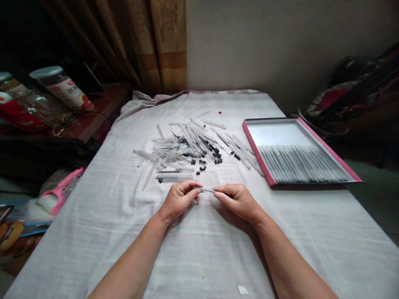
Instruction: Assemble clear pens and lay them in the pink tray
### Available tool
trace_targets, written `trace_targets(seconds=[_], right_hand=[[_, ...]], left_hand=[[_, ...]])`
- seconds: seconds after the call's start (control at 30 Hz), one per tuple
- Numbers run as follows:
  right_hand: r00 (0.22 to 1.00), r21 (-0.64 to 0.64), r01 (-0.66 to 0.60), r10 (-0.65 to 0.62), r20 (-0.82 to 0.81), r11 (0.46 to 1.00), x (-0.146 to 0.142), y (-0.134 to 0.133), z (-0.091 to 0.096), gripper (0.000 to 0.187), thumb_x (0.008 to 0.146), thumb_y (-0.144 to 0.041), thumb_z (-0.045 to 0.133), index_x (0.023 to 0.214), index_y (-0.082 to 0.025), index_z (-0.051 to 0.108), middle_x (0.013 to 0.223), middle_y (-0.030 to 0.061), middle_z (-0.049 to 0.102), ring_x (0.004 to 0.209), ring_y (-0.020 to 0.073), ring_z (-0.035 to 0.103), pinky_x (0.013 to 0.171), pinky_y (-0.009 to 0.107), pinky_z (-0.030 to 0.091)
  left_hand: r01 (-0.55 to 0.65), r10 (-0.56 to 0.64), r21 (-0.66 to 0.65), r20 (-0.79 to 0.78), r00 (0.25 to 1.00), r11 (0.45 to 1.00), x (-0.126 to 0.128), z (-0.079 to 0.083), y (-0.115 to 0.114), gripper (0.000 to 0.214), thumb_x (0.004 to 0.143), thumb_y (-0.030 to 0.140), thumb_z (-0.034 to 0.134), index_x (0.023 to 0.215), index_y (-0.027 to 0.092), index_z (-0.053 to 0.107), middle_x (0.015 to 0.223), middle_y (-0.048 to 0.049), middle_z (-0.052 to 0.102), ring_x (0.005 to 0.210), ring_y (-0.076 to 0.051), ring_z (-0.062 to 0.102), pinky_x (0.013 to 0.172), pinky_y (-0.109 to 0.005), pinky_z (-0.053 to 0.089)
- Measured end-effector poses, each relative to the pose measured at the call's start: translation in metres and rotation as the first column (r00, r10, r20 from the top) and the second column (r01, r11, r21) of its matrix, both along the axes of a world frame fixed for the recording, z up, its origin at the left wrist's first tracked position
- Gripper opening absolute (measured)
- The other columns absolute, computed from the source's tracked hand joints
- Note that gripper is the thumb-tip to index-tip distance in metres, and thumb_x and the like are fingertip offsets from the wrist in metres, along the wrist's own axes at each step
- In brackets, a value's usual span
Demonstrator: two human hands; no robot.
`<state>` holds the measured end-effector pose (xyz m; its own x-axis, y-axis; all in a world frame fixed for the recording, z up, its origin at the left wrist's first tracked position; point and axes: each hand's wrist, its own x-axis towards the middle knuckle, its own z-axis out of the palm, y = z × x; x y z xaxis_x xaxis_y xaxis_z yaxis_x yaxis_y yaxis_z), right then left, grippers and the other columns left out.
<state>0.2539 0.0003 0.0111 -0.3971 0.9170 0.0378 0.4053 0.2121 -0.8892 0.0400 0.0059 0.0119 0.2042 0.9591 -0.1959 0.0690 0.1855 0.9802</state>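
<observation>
Both hands meet over a white cloth [199,249] near the middle. My left hand [179,199] pinches one end of a clear pen barrel [206,190] with closed fingers. My right hand [238,201] grips its other end, fingers curled together. Just beyond the hands lies a loose heap of pen parts [193,147]: clear barrels, thin refills and small black caps. To the right stands a pink-rimmed tray [258,155] with a row of assembled pens [302,164] lying side by side in its near half.
A tiny red piece [220,112] lies far back on the cloth. At left, a low wooden shelf holds jars [64,87], and a pink-handled tool [60,191] lies below. Curtains hang behind. Bags [352,95] sit at right.
</observation>
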Motion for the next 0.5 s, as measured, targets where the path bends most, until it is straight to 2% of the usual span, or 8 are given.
trace_targets(seconds=[0.27,0.37,0.43,0.5], right_hand=[[0.999,0.027,0.011,-0.013,0.048,1.000,-0.005,0.000,0.002,0.027,0.090,-0.031,0.052,0.090,-0.018,0.076,0.080,0.0038,0.076,0.070,0.0170,0.067,0.066,0.025,0.048],[0.994,0.073,0.035,-0.042,0.098,0.997,-0.005,-0.001,0.007,0.026,0.089,-0.029,0.051,0.086,-0.018,0.074,0.073,0.0022,0.072,0.066,0.0153,0.064,0.065,0.025,0.048],[0.987,0.167,0.119,-0.135,0.090,0.979,0.005,0.002,0.012,0.024,0.088,-0.029,0.052,0.087,-0.019,0.074,0.076,0.0036,0.073,0.069,0.0161,0.065,0.067,0.026,0.049],[0.943,0.289,0.314,-0.333,0.020,0.904,0.026,0.008,0.016,0.024,0.086,-0.033,0.054,0.087,-0.019,0.074,0.085,0.0066,0.073,0.077,0.0186,0.067,0.073,0.029,0.051]], left_hand=[[0.021,-0.021,0.014,-0.008,1.000,1.000,0.000,-0.003,0.002,0.027,0.072,0.038,0.072,0.086,0.015,0.069,0.066,-0.0001,0.067,0.058,-0.012,0.062,0.058,-0.022,0.052],[0.028,-0.028,0.025,0.004,1.000,0.999,0.001,-0.002,0.003,0.038,0.074,0.040,0.071,0.102,0.015,0.066,0.072,-0.0013,0.068,0.059,-0.012,0.062,0.057,-0.021,0.050],[0.024,-0.025,0.027,0.031,0.999,0.999,0.000,-0.002,0.004,0.054,0.075,0.041,0.071,0.123,0.018,0.057,0.084,-0.0045,0.071,0.063,-0.012,0.063,0.055,-0.020,0.048],[0.009,-0.010,0.026,0.045,0.999,1.000,-0.001,-0.002,0.005,0.067,0.077,0.042,0.070,0.135,0.020,0.046,0.094,-0.0076,0.071,0.067,-0.012,0.064,0.051,-0.018,0.045]])
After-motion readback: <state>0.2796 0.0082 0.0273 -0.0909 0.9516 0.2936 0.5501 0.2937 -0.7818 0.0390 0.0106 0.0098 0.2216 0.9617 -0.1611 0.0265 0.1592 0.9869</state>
